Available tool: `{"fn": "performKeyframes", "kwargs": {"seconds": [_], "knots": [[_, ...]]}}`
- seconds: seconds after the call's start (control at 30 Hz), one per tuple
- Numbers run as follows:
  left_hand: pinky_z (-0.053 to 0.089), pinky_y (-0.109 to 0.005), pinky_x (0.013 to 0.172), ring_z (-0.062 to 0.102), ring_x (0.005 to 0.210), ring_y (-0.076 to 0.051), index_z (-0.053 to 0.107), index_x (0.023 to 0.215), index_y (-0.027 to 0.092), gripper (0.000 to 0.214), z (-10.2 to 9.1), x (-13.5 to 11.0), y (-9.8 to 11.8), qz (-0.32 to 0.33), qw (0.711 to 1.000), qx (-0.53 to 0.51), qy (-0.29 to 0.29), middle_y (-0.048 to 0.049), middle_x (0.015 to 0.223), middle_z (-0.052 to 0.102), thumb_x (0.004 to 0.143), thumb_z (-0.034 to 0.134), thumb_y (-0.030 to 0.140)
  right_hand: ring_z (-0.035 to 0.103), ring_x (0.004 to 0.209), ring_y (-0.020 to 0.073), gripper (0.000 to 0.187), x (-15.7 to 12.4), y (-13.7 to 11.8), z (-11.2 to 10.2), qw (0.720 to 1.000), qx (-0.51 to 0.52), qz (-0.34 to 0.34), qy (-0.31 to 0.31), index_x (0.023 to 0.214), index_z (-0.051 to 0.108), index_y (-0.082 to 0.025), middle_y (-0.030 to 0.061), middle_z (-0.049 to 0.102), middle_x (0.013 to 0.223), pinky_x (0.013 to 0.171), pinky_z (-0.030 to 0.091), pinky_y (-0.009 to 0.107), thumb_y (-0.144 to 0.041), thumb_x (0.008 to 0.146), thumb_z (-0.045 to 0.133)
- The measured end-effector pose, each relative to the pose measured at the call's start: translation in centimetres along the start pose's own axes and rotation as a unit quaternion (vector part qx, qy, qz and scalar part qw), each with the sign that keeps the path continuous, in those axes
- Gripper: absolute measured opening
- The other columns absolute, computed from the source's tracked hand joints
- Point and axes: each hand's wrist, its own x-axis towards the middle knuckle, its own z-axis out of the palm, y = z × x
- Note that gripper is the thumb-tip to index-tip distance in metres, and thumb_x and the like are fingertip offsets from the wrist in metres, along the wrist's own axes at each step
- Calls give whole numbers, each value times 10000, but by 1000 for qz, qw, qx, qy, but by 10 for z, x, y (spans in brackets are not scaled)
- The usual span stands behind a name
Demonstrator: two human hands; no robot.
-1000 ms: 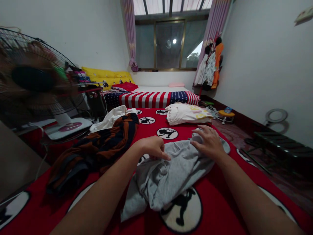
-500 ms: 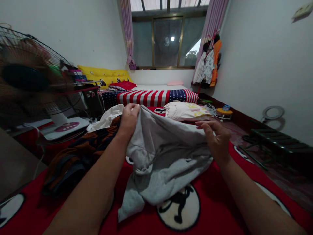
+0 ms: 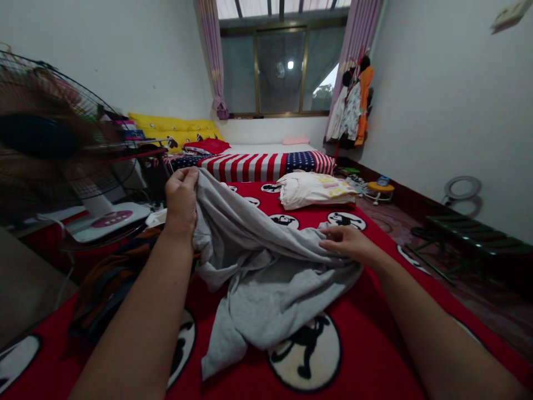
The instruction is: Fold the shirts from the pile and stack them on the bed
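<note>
We look down past two bare forearms at a gray cloth (image 3: 278, 300), crumpled across a red blanket (image 3: 375, 350) printed with black figures in white circles. The cloth lies in front of us, near the middle, its upper edge lifted and the rest resting in folds on the blanket.

The left hand (image 3: 181, 200) is raised higher than the right and pinches a top corner of the cloth between thumb and fingers. The right hand (image 3: 352, 243) is lower, its fingertips touching the cloth at the other end of that edge; we cannot tell whether they grip it or only rest against it. Between the hands the edge sags in a slanting line.

To our left, partly behind the left forearm, lies a brown and dark striped garment (image 3: 119, 272), with a bit of white fabric (image 3: 156, 219) just beyond it. Past the cloth, a pale pile (image 3: 314, 191) of clothes with yellow print sits on the blanket.

Farther off we see a fan (image 3: 102, 208) at left, its blades blurred, a bed with a flag-patterned cover (image 3: 258, 165), a window (image 3: 278, 72), hanging clothes (image 3: 353, 108), and a dark bench (image 3: 478, 239) at right.
</note>
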Motion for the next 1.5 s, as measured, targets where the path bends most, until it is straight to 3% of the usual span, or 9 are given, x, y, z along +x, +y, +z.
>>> {"fn": "performKeyframes", "kwargs": {"seconds": [0.1,0.3,0.47,0.7,1.03,1.1,1.17,1.3,1.5], "knots": [[456,-205,641,532,639,-107,585,768,174,272,7,-7,4,24,1000,13,-14,36,668,552,710,724,402,538,575,142,349,-3,-8,-4,994,84,2,-72,758,708,-159,1,606,617,529,380,249,-505,716,688],[449,-204,633,532,642,-109,588,783,182,249,8,-11,7,37,997,42,-54,36,680,550,727,704,395,559,702,152,334,-8,-32,-8,988,139,-24,60,559,599,-172,69,674,877,581,408,251,-456,657,745],[448,-217,636,541,658,-124,592,768,187,234,10,-18,15,47,994,53,-87,27,682,556,741,691,397,491,500,119,409,-26,-42,-27,911,384,-27,-146,685,566,-185,52,643,665,469,360,241,-564,675,721],[421,-207,606,526,644,-117,632,773,165,232,13,-25,17,28,988,57,-143,21,693,590,700,698,375,420,461,62,616,-20,-50,-16,913,176,-7,-368,1182,573,-161,-7,636,681,403,265,171,-558,728,697],[428,-200,624,529,656,-113,641,766,162,214,11,-26,18,19,989,49,-142,23,695,595,703,696,359,484,526,96,188,-28,-78,20,940,-33,-66,-333,684,619,-156,-31,558,574,470,327,201,-327,712,692],[433,-202,632,536,665,-115,641,771,160,222,11,-25,18,20,988,54,-143,20,706,603,707,692,366,471,488,89,137,-25,-77,21,965,37,-49,-254,657,611,-159,-37,546,539,453,328,200,-275,718,648],[442,-205,644,550,683,-120,643,782,158,242,11,-24,17,24,988,64,-140,13,723,617,712,688,385,476,480,89,136,-21,-75,16,992,121,-31,-14,681,621,-165,-34,557,561,442,348,199,-294,717,646],[462,-220,659,590,728,-148,658,842,149,344,9,-23,15,24,979,111,-171,-15,760,652,701,691,461,570,546,111,173,-11,-64,-2,853,280,-22,439,788,598,-206,-23,612,714,449,437,202,-348,708,658],[495,-255,726,641,855,-204,691,1052,192,523,-2,-26,19,-39,820,238,-519,-25,936,704,591,783,422,654,689,147,181,5,-35,1,817,395,-12,421,758,592,-187,10,685,874,567,552,260,-276,632,688]]}}
